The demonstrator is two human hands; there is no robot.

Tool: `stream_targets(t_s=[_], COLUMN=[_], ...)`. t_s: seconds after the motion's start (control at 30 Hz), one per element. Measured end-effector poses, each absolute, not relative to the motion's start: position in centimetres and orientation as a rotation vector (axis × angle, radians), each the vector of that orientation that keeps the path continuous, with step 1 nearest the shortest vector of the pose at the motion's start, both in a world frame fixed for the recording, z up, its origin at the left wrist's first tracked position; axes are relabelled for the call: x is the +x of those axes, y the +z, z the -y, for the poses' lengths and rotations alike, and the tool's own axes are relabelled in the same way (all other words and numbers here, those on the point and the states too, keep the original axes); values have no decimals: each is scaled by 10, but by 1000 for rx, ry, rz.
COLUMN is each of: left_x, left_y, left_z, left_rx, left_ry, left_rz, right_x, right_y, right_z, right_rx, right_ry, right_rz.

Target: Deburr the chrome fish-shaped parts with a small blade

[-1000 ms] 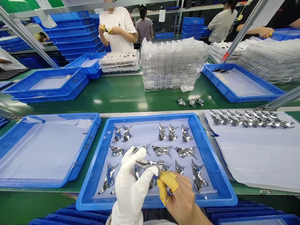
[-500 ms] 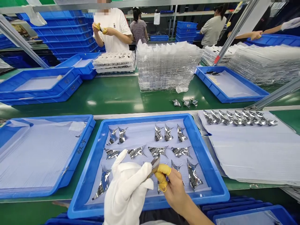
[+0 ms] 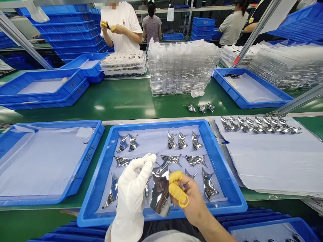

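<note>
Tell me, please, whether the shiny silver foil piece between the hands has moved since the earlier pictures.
Yes: the shiny silver foil piece has swung down toward the near rim of the blue plastic tray.

White fabric glove (image 3: 131,198) on left hand (image 3: 132,188), yellow rubber finger cots (image 3: 176,190) with rolled rims on right hand (image 3: 193,201), pale shirt (image 3: 171,237) along lower edge of frame

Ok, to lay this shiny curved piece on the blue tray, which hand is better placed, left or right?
Probably the left hand: its white glove holds the mirror-bright curved piece along one edge, while the right hand, with yellow finger cots, seems only to touch the other edge.
</note>
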State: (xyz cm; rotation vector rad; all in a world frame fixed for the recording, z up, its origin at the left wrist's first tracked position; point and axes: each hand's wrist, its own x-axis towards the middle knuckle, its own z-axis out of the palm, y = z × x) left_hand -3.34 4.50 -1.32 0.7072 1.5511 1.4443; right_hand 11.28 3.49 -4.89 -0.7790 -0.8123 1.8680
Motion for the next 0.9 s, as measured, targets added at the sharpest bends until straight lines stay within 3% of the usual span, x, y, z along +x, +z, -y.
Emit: stream_targets(t_s=[0.37,0.9], left_x=[-34,-41], left_y=[-27,-27], left_z=[-47,-55], left_rx=[1134,769], left_ry=[1636,1366], left_rz=[-1511,-1362], right_x=[110,106], right_y=[-47,-41], right_z=[-40,-37], right_rx=[-820,-737], right_ry=[2069,1917], right_rz=[620,662])
